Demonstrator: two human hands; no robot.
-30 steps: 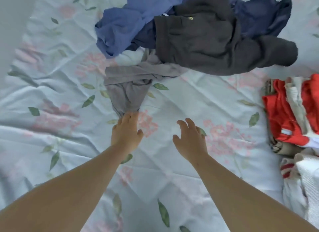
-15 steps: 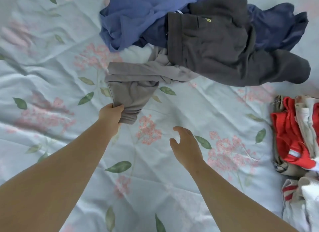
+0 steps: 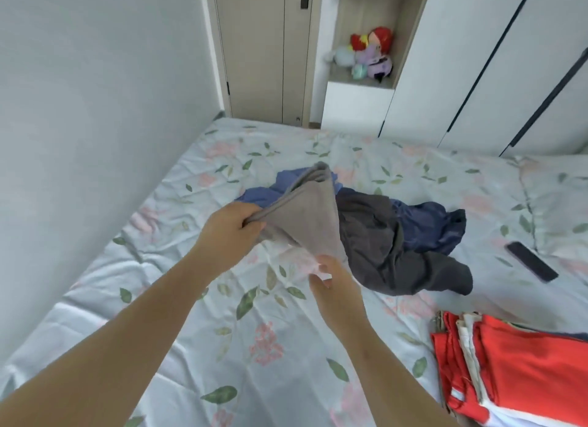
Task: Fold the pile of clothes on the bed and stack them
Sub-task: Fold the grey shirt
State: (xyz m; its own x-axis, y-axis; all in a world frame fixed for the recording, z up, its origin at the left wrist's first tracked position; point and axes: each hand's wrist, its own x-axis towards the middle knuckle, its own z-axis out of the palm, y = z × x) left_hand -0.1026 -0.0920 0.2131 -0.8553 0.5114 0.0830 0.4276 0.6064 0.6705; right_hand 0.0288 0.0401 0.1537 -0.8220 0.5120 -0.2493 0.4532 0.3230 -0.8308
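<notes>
Our left hand (image 3: 230, 226) now grips the bunched top edge of the grey garment (image 3: 305, 216), which no longer lies on the floral sheet (image 3: 222, 347) at the near edge of the pile (image 3: 381, 245) but hangs in the air just in front of it. That frees one piece for folding. Our right hand (image 3: 331, 283) comes up under the garment's lower corner, fingers loosely curled; blur keeps us from telling whether they pinch the cloth. Behind the garment the pile holds blue, dark grey and navy pieces, tangled and unfolded. Right of the pile lies a dark phone (image 3: 531, 261), well apart. Nearer us on that side sits the folded red and white stack (image 3: 515, 372). The sheet in front of the pile looks usable for laying the piece flat.
</notes>
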